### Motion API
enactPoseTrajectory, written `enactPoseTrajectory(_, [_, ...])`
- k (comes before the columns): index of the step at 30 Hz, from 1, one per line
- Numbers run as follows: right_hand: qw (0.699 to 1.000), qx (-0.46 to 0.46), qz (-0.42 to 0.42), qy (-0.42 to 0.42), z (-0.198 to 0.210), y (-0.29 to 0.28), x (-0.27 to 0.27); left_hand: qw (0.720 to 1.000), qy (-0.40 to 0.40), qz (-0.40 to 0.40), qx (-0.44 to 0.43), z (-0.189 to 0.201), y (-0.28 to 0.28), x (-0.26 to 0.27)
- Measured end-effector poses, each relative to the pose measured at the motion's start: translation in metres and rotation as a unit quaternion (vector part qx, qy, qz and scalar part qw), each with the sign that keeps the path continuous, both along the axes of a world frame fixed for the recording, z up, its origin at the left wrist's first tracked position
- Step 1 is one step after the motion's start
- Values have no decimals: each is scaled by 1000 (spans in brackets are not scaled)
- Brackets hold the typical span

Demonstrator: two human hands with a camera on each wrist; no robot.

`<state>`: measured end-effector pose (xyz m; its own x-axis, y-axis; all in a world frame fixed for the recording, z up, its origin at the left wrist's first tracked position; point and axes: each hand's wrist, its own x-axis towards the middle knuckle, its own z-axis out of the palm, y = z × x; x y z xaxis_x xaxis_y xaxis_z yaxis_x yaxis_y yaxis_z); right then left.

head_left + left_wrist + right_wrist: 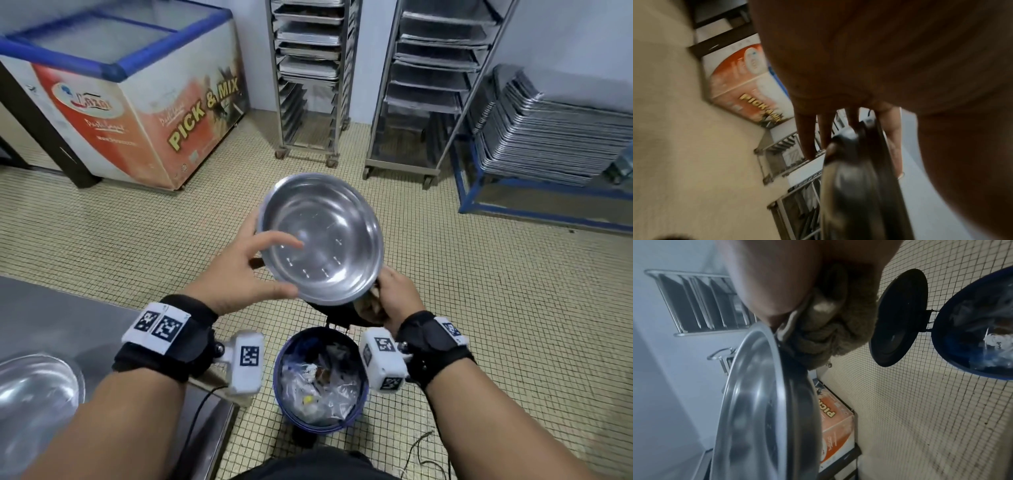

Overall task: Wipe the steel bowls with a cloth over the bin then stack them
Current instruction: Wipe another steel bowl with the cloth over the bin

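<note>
A steel bowl [322,240] is held tilted toward me above the open blue bin [320,380]. My left hand [246,270] grips its left rim, with the thumb and index finger on the inside and the other fingers behind. In the left wrist view the bowl's edge [855,186] runs between the fingers [807,138]. My right hand [394,298] holds a bunched brown cloth [371,308] at the bowl's lower right rim. In the right wrist view the cloth [838,340] lies against the outside of the bowl [756,402], with the thumb over the rim. A second steel bowl [34,394] lies upside down on the counter at lower left.
The bin's dark lid [900,318] stands open behind the bin [972,331], which is full of rubbish. A steel counter [85,325] is at my left. A chest freezer [137,102], two tray racks [308,78] and stacked trays [555,137] line the far wall.
</note>
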<state>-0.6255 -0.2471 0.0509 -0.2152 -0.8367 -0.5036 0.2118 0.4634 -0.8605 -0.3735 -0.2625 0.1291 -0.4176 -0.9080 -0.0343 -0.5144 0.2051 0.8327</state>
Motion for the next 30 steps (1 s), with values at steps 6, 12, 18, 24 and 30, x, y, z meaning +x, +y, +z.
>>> enactPoseTrajectory(6, [997,-30,-16,-64,13,-10,-11,991,-35,9,-127,8,-9,-3])
enactPoseTrajectory(12, [993,-60,-65,-76,21,-14,-3,984,14,114,-133,6,-6,-18])
enactPoseTrajectory(18, [977,-174,-69,104,28,-9,12,980,89,174,-32,-12,3,-38])
enactPoseTrajectory(24, [849,-358,125,368,51,3,42,969,98,223,-41,-12,2,-54])
enactPoseTrajectory(30, [932,-230,76,268,68,-25,22,973,65,187,-118,4,10,-50])
